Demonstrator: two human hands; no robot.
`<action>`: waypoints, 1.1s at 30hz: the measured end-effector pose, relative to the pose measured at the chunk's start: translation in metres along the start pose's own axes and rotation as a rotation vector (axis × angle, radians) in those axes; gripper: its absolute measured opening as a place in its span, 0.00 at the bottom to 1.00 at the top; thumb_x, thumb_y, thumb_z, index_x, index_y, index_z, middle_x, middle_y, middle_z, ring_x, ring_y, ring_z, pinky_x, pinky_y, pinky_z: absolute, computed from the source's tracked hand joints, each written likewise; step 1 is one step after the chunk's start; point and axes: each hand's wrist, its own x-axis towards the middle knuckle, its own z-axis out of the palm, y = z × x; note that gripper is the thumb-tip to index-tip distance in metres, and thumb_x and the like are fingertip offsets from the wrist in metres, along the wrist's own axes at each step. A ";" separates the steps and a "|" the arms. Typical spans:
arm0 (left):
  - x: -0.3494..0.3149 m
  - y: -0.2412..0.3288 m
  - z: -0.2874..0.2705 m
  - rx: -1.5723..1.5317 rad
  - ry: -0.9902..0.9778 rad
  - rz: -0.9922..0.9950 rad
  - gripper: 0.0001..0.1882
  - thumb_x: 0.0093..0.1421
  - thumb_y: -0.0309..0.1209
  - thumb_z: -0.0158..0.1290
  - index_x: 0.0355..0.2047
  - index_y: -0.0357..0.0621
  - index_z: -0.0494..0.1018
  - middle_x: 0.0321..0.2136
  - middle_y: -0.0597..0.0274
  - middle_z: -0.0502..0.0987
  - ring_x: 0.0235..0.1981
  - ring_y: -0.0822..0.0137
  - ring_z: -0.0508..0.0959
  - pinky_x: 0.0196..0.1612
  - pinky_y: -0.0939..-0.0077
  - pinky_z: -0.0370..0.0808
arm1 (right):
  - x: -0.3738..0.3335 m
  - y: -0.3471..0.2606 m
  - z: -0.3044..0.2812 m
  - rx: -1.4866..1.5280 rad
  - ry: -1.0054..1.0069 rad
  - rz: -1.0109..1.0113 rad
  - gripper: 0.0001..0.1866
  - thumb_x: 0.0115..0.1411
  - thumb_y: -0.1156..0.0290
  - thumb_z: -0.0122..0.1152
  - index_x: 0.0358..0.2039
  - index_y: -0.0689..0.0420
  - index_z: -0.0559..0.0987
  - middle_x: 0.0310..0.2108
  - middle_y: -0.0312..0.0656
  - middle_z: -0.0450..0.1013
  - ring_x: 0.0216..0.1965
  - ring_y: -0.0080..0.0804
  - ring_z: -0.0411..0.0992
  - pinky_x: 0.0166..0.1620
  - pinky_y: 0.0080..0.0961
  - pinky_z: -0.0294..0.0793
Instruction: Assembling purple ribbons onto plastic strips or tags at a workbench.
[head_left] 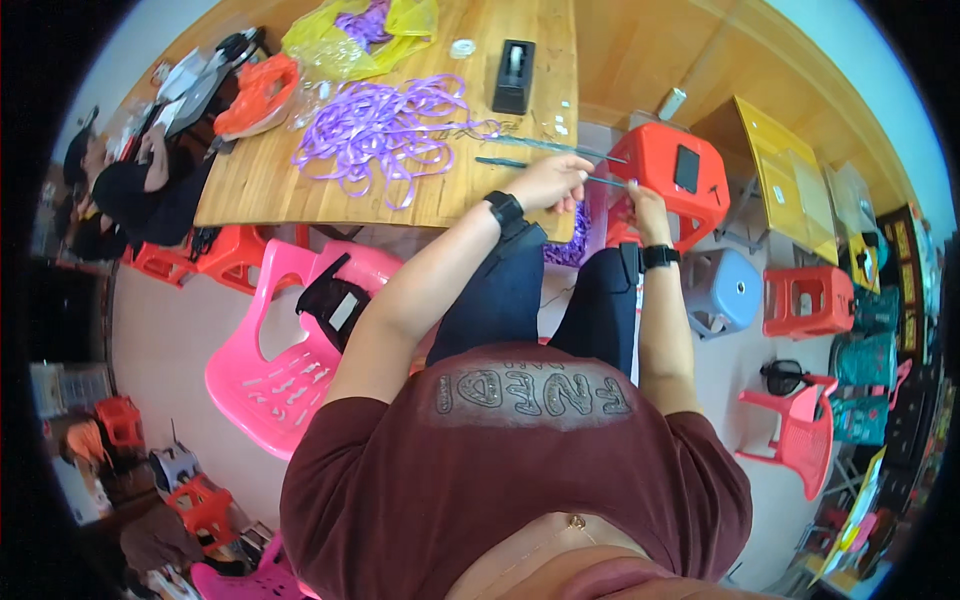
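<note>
A thin dark rod point(606, 181) runs between my two hands at the table's right edge. My left hand point(553, 182) is closed round it, with the rod's other end showing past the hand over the tabletop. At the right end, my right hand point(648, 208) pinches it, with a tiny purple bit at the fingertips. A second thin greyish rod point(560, 147) lies just beyond, its tip sticking out past the edge. Left of my hands, a loose heap of purple ribbon point(375, 130) spreads over the wooden table point(262, 197).
A black tape dispenser point(513, 78) and a yellow plastic bag point(405, 42) are farther back on the table. A red stool point(655, 150) bearing a phone point(687, 169) stands at right. Purple shreds point(568, 245) fill a container below. A pink chair point(262, 345) is at left; another person point(140, 190) sits beyond.
</note>
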 end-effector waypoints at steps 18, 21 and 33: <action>-0.064 -0.010 -0.184 1.051 0.710 0.216 0.11 0.54 0.34 0.57 0.37 0.48 0.81 0.36 0.55 0.80 0.42 0.51 0.77 0.46 0.58 0.73 | -0.024 0.049 0.030 -0.028 0.043 -0.251 0.16 0.64 0.72 0.58 0.52 0.60 0.76 0.36 0.36 0.76 0.33 0.23 0.75 0.37 0.20 0.76; -0.057 0.005 -0.170 1.213 0.622 0.039 0.08 0.53 0.34 0.56 0.33 0.53 0.82 0.36 0.58 0.80 0.45 0.50 0.74 0.47 0.54 0.70 | -0.055 0.050 0.015 -0.015 0.112 -0.271 0.15 0.63 0.72 0.59 0.50 0.62 0.78 0.36 0.36 0.77 0.32 0.20 0.73 0.35 0.17 0.74; -0.084 0.025 -0.025 0.520 -0.219 0.404 0.09 0.63 0.35 0.52 0.40 0.44 0.75 0.29 0.55 0.79 0.30 0.57 0.79 0.36 0.64 0.74 | -0.143 -0.021 0.095 -0.142 -0.324 -0.410 0.25 0.58 0.80 0.62 0.57 0.60 0.72 0.36 0.35 0.76 0.30 0.17 0.72 0.34 0.15 0.72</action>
